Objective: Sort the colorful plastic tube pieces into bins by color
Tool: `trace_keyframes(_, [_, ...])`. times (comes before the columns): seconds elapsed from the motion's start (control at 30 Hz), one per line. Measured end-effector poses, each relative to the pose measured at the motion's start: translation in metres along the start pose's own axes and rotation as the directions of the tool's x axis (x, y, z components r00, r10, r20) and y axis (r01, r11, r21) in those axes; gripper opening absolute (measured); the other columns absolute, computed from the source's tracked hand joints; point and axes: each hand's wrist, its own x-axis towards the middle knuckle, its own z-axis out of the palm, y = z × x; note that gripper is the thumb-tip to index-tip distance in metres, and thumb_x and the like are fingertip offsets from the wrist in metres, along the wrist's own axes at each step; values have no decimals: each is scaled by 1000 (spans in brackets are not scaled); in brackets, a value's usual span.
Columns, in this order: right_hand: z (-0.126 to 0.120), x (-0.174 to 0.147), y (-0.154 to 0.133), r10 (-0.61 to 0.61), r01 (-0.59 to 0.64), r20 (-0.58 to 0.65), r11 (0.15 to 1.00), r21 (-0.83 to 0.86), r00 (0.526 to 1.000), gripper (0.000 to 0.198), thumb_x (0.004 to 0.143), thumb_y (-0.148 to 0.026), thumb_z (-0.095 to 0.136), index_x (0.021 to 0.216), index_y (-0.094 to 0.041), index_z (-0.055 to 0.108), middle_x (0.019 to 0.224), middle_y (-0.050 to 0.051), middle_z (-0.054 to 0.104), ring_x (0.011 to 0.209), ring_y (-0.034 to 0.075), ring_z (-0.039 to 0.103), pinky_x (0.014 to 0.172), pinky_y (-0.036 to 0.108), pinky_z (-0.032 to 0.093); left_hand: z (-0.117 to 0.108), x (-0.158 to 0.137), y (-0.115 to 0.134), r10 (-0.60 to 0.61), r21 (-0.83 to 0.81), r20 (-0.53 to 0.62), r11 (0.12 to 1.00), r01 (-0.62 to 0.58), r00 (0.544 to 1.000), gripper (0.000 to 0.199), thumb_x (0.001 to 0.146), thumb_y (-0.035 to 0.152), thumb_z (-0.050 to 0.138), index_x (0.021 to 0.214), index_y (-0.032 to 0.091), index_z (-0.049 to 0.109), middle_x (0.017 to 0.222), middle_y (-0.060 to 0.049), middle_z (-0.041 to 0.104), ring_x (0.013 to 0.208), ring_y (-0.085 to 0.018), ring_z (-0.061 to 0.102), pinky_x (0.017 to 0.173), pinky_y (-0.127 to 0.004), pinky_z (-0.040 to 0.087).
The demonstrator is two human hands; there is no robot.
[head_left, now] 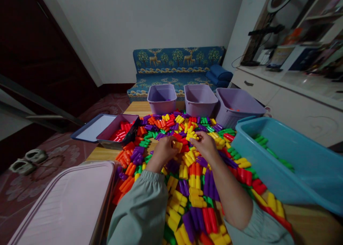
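Over the middle of a wide spread of plastic blocks, my two hands are raised a short way apart. Between the closed fingers of my left hand [164,151] is a yellow plastic block [177,146]. My right hand [205,145] pinches another yellow plastic block [192,134], made of joined rounded tubes. Beneath and around both hands lie loose red, orange, purple, green and yellow blocks, among them purple tubes [210,184] and red tubes [209,219]. My forearms hide some of the pile.
Purple bins [162,107] [201,110] [227,118] line the table's far side. A large blue tub [268,173] with green blocks stands right. A box [118,143] of red blocks and a pale lid [66,198] are left. A patterned sofa [171,68] stands behind.
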Motion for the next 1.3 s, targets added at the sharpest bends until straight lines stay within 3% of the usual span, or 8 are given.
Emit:
trace_keyframes(0.17, [-10,-8,-24,10,-28,-54,937,-349,999,32,75,-38,65,101,-19,66,96,8,72,89,24,66,82,37,51,-6,-2,0,-148,98,-213,980,172,966,28,71,23,64,95,17,76,91,-10,69,81,-22,62,70,-28,45])
trace_keyframes(0.27, [-14,-13,-33,11,-32,-50,898,-439,999,31,76,-32,62,104,-21,67,103,9,69,94,26,64,83,37,50,-5,0,1,-102,86,-273,988,130,956,19,75,22,61,81,17,78,101,-12,66,96,-25,61,84,-33,48])
trace_keyframes(0.37, [-16,-17,-38,-185,88,-125,835,-544,975,37,71,-16,59,107,-18,66,113,11,63,108,27,58,95,37,45,6,3,0,39,87,-335,996,-10,941,27,79,18,58,99,17,76,120,-13,62,112,-27,56,98,-38,45])
trace_keyframes(0.5, [-9,-22,-42,-367,320,19,782,-534,930,41,75,-5,51,111,-18,65,115,7,63,111,22,56,99,31,43,22,5,-6,223,104,-218,973,-205,950,55,80,4,49,133,16,59,139,-14,53,124,-27,49,105,-42,41])
trace_keyframes(0.6, [1,-27,-42,-284,382,262,776,-502,922,39,82,-10,54,119,-19,64,121,6,64,103,19,62,92,28,46,25,5,-8,226,91,-146,973,-214,963,56,78,2,49,132,15,59,131,-15,58,119,-27,53,102,-41,43])
trace_keyframes(0.7, [7,-32,-44,-205,407,386,717,-566,899,46,83,-18,62,128,-18,60,126,8,62,111,22,61,97,30,45,24,5,-9,170,61,-127,985,-163,977,48,76,6,54,122,13,66,109,-14,65,105,-26,58,94,-37,47])
trace_keyframes(1.0, [5,-37,-54,-137,394,388,565,-725,911,41,83,-31,67,123,-26,64,115,7,66,99,24,67,83,32,49,21,5,-8,162,102,-86,983,-153,983,28,77,9,53,96,14,73,91,-11,69,87,-22,61,79,-31,46])
trace_keyframes(1.3, [13,-43,-51,-102,359,362,523,-773,927,41,81,-28,62,122,-22,63,112,11,66,96,27,67,80,35,49,19,4,-10,202,138,22,969,-203,979,47,71,11,60,116,18,69,102,-11,69,99,-25,61,88,-33,45])
